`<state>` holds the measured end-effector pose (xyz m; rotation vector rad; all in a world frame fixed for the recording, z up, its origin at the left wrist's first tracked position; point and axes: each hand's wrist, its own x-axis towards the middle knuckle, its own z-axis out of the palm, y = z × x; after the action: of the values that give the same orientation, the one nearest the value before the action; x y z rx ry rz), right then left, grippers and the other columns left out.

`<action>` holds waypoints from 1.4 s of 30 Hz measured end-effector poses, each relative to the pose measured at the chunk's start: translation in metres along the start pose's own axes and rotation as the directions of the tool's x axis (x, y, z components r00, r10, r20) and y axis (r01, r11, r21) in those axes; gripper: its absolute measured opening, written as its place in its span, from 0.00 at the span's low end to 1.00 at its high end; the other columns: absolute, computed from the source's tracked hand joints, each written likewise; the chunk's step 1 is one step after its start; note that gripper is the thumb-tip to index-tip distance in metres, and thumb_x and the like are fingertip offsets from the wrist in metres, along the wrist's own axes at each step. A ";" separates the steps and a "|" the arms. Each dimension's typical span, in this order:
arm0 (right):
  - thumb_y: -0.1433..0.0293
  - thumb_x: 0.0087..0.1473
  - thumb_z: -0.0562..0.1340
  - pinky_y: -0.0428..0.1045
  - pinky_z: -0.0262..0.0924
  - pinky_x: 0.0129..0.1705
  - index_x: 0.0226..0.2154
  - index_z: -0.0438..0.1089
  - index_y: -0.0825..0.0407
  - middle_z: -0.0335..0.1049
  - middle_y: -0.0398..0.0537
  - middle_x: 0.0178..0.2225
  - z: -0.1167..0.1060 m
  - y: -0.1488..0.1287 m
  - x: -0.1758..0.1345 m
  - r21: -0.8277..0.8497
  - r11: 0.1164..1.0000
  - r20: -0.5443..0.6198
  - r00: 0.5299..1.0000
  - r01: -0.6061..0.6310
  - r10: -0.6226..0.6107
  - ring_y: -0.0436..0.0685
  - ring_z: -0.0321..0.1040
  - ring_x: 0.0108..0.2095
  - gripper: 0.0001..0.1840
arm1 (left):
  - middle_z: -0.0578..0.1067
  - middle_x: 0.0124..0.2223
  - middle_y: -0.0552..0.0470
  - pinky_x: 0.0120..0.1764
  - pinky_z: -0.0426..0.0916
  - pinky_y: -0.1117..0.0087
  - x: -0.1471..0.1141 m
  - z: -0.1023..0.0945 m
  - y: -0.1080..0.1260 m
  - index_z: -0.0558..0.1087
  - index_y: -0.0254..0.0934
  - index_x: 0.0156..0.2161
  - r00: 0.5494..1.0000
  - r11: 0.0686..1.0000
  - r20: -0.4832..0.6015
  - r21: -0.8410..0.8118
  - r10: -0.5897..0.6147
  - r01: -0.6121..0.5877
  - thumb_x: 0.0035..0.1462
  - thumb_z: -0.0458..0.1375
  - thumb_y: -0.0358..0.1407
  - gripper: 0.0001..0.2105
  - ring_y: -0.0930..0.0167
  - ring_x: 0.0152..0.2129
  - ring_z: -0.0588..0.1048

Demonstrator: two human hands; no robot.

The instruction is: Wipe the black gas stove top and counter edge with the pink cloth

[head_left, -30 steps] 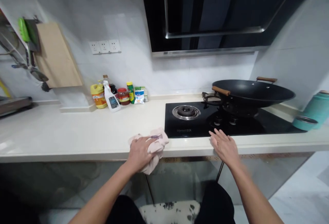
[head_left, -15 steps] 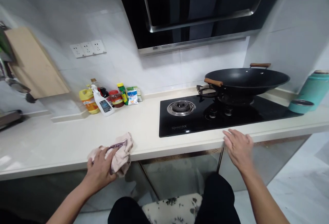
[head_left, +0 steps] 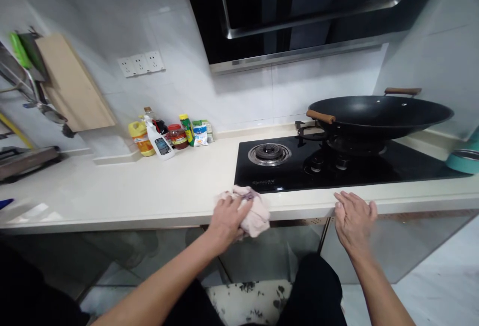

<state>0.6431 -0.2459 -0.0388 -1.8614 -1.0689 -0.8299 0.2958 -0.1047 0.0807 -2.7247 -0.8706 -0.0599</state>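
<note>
My left hand [head_left: 228, 218] presses a crumpled pale pink cloth [head_left: 257, 216] onto the front edge of the white countertop [head_left: 179, 186], just below the near left corner of the black gas hob [head_left: 292, 178]. Part of the cloth hangs over the edge, and its fabric under my palm is hidden. At the counter edge in front of the hob, my right hand [head_left: 354, 218] rests with its fingers stretched out and nothing in it.
A black wok [head_left: 377, 116] with wooden handles sits on the right burner. Against the wall stand a white spray bottle [head_left: 160, 141], a yellow bottle [head_left: 142, 140], a red-lidded jar [head_left: 177, 137] and packets. The range hood [head_left: 307, 11] hangs above.
My left hand has slid the cloth to the right along the counter edge, up to the hob's corner. My right hand has stayed at the edge. The view has shifted slightly left.
</note>
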 end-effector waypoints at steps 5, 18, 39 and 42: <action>0.62 0.66 0.48 0.66 0.37 0.67 0.53 0.72 0.50 0.73 0.55 0.53 -0.005 0.007 0.000 0.008 0.999 0.047 0.998 0.042 -0.042 0.64 0.63 0.58 0.22 | 0.65 0.64 0.38 0.53 0.62 0.51 0.056 -0.008 0.079 0.55 0.45 0.69 0.958 0.963 -0.136 -0.060 0.252 -0.262 0.56 0.64 0.45 0.38 0.52 0.55 0.65; 0.62 0.65 0.44 0.69 0.41 0.63 0.55 0.69 0.51 0.72 0.60 0.54 -0.005 0.028 -0.004 -0.016 0.992 0.099 0.988 0.123 -0.121 0.69 0.65 0.57 0.27 | 0.73 0.48 0.38 0.45 0.60 0.55 0.099 0.022 0.146 0.65 0.42 0.63 0.820 0.948 -0.502 -0.004 0.274 -0.319 0.65 0.52 0.37 0.22 0.59 0.42 0.70; 0.59 0.67 0.43 0.67 0.41 0.64 0.51 0.73 0.50 0.74 0.57 0.52 -0.012 0.013 0.002 -0.045 0.998 0.070 0.996 0.050 -0.047 0.65 0.66 0.56 0.27 | 0.65 0.67 0.46 0.56 0.57 0.52 -0.073 0.025 -0.104 0.66 0.50 0.62 0.960 0.955 -0.091 -0.165 -0.264 0.247 0.45 0.69 0.37 0.37 0.51 0.59 0.64; 0.59 0.67 0.44 0.67 0.40 0.65 0.51 0.73 0.50 0.74 0.57 0.52 -0.009 0.016 0.001 -0.042 0.998 0.066 0.996 0.057 -0.054 0.65 0.66 0.56 0.27 | 0.67 0.66 0.45 0.58 0.56 0.51 -0.113 0.039 -0.145 0.67 0.48 0.62 0.908 0.914 -0.107 -0.046 -0.406 0.403 0.49 0.66 0.35 0.33 0.52 0.61 0.63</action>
<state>0.6562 -0.2585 -0.0390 -1.9146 -1.1555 -0.8357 0.1183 -0.0448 0.0660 -2.4838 -1.3914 -0.3079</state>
